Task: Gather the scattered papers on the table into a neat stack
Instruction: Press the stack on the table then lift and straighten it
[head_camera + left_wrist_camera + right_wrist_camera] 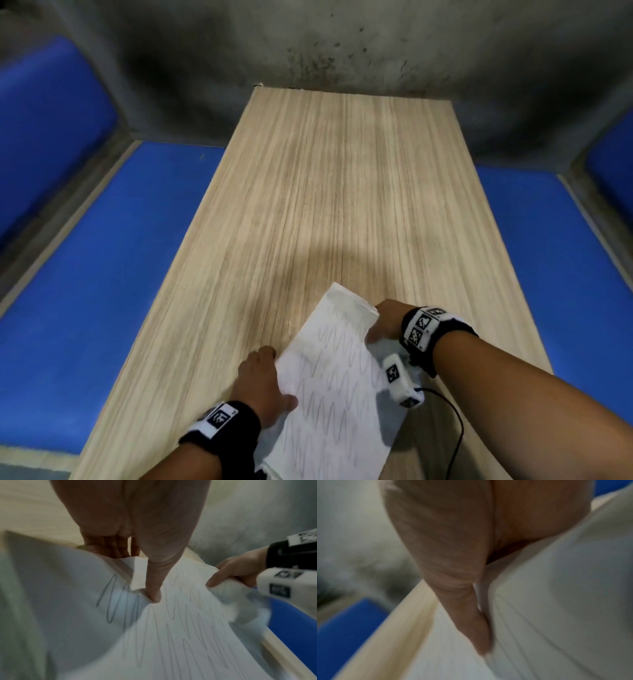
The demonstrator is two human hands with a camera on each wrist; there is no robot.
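Papers (329, 387) are already gathered into one bundle at the near end of the wooden table (329, 192), and no loose sheet shows anywhere else on the tabletop in the head view. The gathering part of the task therefore looks essentially done; what seems left is the tidying.

The bundle is lifted and tilted, its far corner pointing away from the person, with grey zigzag scribbles on the top sheet. The left hand (262, 387) grips the bundle's left edge: in the left wrist view its thumb (154, 588) presses on top while the fingers (109, 547) curl underneath. The right hand (383, 325) clamps the opposite edge near the far corner, thumb on top and fingers behind the paper. The two hands are apart, one on each long side, both closed on the same bundle.

Edges are not yet square. At the far end a sheet's edge stands out from the rest, and the left wrist view shows a corner of a lower sheet (126, 568) poking out beside the thumb. The right wrist view is blurred and shows little beyond the thumb (471, 615) against white paper.

Judging from this, the remaining work is to align the edges, probably by tapping them on the table, and then lay the stack flat.
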